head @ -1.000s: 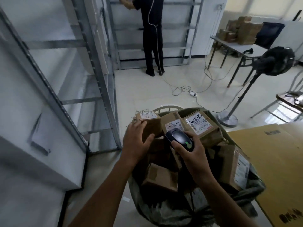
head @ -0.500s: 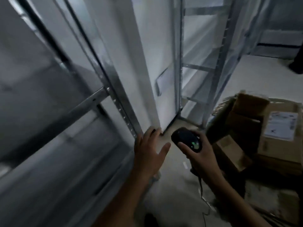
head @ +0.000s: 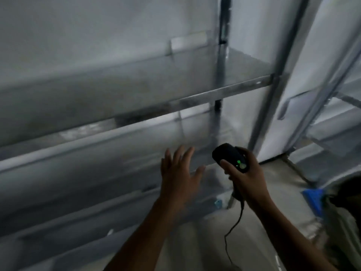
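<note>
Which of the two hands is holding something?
The right hand, gripping the black scanner with the green light; the left hand is spread open, empty.

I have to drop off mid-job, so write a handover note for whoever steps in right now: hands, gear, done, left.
Left hand: open, fingers spread, holding nothing, raised in front of the grey metal shelf rack; blur hides whether it touches.
Right hand: grips the black corded handheld scanner, green light on, cable hanging below.
Done: scanner in hand and lit.
Left: no item in either hand; probably fetch one, scan it and shelve it.
</note>
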{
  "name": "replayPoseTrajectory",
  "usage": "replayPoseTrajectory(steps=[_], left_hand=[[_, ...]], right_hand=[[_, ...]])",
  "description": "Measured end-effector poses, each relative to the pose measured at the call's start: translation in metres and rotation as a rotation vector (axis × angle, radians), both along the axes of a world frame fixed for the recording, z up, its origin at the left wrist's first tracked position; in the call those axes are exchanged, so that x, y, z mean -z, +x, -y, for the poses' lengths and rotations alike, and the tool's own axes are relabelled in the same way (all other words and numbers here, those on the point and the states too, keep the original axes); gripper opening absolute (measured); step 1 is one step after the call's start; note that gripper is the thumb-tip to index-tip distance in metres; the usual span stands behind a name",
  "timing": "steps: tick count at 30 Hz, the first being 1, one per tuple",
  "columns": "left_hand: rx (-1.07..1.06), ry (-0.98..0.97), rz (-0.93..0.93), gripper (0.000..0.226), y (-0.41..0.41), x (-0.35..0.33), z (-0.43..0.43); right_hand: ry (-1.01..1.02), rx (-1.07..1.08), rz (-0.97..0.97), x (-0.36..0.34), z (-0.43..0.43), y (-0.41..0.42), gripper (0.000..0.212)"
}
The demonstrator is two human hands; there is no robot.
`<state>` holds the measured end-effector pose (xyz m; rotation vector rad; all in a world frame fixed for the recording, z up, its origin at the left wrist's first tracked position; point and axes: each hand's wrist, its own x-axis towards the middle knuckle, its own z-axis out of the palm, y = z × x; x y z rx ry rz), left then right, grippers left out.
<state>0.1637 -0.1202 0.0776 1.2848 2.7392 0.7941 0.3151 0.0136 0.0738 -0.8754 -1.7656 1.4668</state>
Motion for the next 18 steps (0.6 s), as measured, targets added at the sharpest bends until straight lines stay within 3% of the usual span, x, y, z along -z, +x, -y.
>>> replayPoseTrajectory(steps=[5, 14, 18], left_hand=[[-0.139, -0.004, -0.021, 0.077, -0.038, 0.0, 0.109], [-0.512, 0.048, 0.012, 0.088, -0.08, 0.001, 0.283], [-0.749, 0.083, 0.013, 0.08, -0.093, -0.006, 0.358]], right_hand=[[0.064, -0.119, -0.004, 0.003, 0.082, -0.062, 0.05], [0.164, -0.559, -0.028, 0.002, 0.23, -0.164, 0.061], [0.179, -0.752, -0.042, -0.002, 0.292, -0.219, 0.063]])
